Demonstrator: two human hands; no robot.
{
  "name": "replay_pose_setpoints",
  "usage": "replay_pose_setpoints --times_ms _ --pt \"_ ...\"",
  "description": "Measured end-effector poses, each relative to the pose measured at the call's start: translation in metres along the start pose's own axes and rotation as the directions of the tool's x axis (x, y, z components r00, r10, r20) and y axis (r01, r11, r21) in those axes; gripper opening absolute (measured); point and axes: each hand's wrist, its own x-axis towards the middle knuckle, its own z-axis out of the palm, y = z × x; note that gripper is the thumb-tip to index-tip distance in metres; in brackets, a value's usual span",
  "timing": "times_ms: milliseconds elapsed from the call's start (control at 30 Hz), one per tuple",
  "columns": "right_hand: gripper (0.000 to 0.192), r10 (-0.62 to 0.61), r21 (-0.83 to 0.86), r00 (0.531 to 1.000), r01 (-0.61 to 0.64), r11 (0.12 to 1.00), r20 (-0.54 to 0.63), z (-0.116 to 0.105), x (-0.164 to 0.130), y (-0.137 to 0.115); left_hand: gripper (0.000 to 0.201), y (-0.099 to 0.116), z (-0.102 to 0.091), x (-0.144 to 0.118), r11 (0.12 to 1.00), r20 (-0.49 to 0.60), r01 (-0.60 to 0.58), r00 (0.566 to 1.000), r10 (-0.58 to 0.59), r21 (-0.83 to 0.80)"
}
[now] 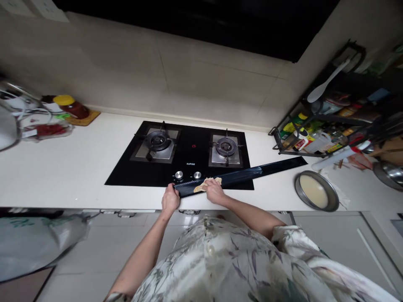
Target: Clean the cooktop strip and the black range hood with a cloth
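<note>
Long dark strip slanted across stove's near edge, right end out over counter, near rack. Left hand gripped its left end; right hand held cloth against it. Pan sat right, near counter's edge, slim gap to strip.

By the counter's front edge are one left hand, one right hand, one cloth and the near end of one long strip. One hob carries two burners and two knobs. Toward the counter's right end are one round pan, one rack and one white spoon; toward its left end, one yellow-lidded jar.
</note>
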Motion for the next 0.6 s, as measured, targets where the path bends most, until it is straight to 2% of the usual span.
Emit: replay_pose_setpoints --times_ms 67,100,200,300,433,533,600 --pt "0.05 -0.007 0.047 1.0 0.008 0.999 -0.015 -0.001 -0.014 0.03 0.036 -0.002 -0.001 0.002 1.0 -0.007 0.002 1.0 -0.002 0.001" --pt "0.049 0.032 0.057 0.999 -0.03 0.998 -0.028 -0.003 -0.023 0.051 0.036 -0.002 -0.002 0.004 1.0 -0.011 0.004 1.0 -0.003 0.002" --pt "0.047 0.272 0.024 0.959 -0.271 0.962 -0.072 -0.013 -0.052 0.127 0.036 -0.003 -0.001 0.007 1.0 -0.015 0.015 1.0 -0.014 0.008" --pt "0.046 0.486 -0.001 0.865 -0.49 0.872 -0.12 -0.023 -0.078 0.2 0.036 -0.003 -0.001 0.009 1.0 -0.019 0.028 0.999 -0.028 0.014" --pt "0.045 0.674 0.005 0.724 -0.681 0.733 -0.145 -0.038 -0.099 0.276 0.038 -0.004 -0.001 0.01 0.997 -0.035 0.051 0.998 -0.05 0.053" --pt "0.042 0.788 0.006 0.601 -0.795 0.607 -0.133 -0.056 -0.109 0.326 0.039 -0.005 -0.001 0.012 0.993 -0.021 0.075 0.997 -0.073 0.086" --pt "0.042 0.855 0.004 0.501 -0.862 0.506 -0.134 -0.069 -0.116 0.358 0.04 -0.007 -0.001 0.013 0.99 -0.016 0.091 0.996 -0.09 0.105"
